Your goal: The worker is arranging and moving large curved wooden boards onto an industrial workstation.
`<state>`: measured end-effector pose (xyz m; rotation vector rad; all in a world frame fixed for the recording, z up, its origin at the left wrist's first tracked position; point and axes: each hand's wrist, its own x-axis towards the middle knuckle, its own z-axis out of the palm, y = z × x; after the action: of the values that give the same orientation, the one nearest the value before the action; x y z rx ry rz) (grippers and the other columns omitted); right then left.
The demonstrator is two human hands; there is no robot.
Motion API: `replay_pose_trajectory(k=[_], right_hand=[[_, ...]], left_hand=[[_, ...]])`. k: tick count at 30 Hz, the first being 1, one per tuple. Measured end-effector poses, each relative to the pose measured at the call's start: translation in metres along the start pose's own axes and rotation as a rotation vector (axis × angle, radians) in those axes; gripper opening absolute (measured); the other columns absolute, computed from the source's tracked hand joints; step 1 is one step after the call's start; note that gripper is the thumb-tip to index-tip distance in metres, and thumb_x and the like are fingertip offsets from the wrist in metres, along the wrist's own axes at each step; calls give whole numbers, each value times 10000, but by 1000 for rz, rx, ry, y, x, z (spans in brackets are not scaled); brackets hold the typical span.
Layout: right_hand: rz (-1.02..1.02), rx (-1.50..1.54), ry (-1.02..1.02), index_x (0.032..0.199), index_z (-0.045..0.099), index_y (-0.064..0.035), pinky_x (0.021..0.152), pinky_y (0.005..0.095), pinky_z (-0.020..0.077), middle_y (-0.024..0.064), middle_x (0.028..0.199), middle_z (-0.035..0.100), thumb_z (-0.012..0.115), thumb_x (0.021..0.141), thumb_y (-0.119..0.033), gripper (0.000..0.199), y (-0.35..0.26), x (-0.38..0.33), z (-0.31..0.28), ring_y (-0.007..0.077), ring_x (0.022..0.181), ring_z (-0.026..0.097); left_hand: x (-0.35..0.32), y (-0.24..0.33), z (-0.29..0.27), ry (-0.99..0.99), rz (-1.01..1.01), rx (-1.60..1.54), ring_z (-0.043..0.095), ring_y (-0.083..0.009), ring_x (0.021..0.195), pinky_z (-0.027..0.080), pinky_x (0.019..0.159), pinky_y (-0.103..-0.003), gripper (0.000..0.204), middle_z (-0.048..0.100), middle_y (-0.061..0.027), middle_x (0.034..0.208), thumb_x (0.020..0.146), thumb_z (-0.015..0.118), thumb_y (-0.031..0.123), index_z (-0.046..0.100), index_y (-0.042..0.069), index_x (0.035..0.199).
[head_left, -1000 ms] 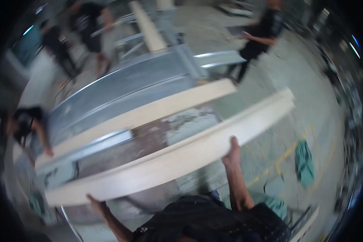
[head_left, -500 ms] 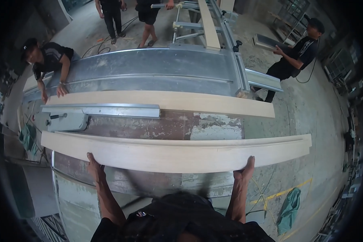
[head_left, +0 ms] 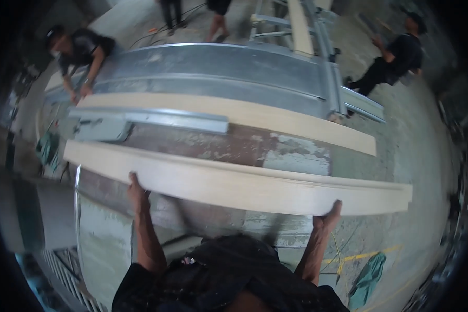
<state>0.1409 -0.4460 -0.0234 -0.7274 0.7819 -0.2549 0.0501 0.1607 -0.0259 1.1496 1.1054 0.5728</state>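
Both my hands hold a long pale wooden board (head_left: 234, 184) that stretches across in front of my body. A second pale strip shows along its far edge and right end, so it looks like two boards lying together. My left hand (head_left: 139, 192) grips the near edge left of the middle, thumb on top and fingers hidden underneath. Toward the right end, my right hand (head_left: 327, 214) clasps the same edge in the same way. In this view the board slopes down to the right.
Beyond lies another pale board (head_left: 296, 122), beside a metal rail (head_left: 177, 119) and a grey metal saw table (head_left: 203, 65). A co-worker (head_left: 88, 49) leans over its left end; another person (head_left: 400, 57) stands at far right. Green cloth (head_left: 366, 281) lies on the right floor.
The whole view has shifted and tilted, so the board now slants down to the right. My hands keep their places on it. The person at far right has turned further away.
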Motion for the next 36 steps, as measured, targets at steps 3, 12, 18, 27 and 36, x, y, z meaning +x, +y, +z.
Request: replay_pose_trajectory(k=[3, 12, 18, 27, 36], right_hand=[[12, 40, -49, 1427, 547, -50, 1044, 483, 540, 126, 1327, 673, 540, 1060, -418, 519, -1, 0, 1, 304, 1209, 653], [41, -5, -95, 1453, 536, -88, 1114, 527, 470, 113, 1399, 633, 633, 1005, -395, 551, -5, 10, -11, 318, 1279, 603], [28, 16, -16, 1447, 549, -92, 1124, 538, 453, 109, 1407, 631, 631, 1007, -406, 546, -5, 5, -2, 316, 1297, 587], [35, 52, 47, 1395, 597, -68, 1109, 539, 471, 116, 1375, 656, 650, 1000, -386, 510, -8, -6, 7, 319, 1260, 612], [-36, 51, 46, 1357, 607, 3, 1094, 514, 474, 150, 1346, 662, 667, 983, -333, 507, -29, -25, -1, 324, 1226, 621]], left_hand=[[5, -6, -1, 21, 4, 18, 720, -292, 1038, 627, 841, -442, 730, 688, -198, 1200, 1000, 639, 565, 561, -90, 1313], [-7, 2, 5, 62, -2, 32, 721, -279, 968, 636, 804, -410, 730, 679, -200, 1169, 989, 662, 549, 546, -102, 1297], [-18, 0, 12, 52, 23, 43, 726, -281, 978, 638, 809, -410, 738, 683, -209, 1174, 987, 672, 537, 542, -112, 1311], [-65, -13, 34, -34, -103, 53, 713, -322, 1072, 613, 909, -454, 838, 659, -237, 1236, 967, 685, 565, 478, -151, 1351], [-143, -42, 79, -261, -286, -455, 633, -310, 1254, 495, 1113, -488, 618, 612, -173, 1397, 1081, 571, 399, 435, -69, 1461]])
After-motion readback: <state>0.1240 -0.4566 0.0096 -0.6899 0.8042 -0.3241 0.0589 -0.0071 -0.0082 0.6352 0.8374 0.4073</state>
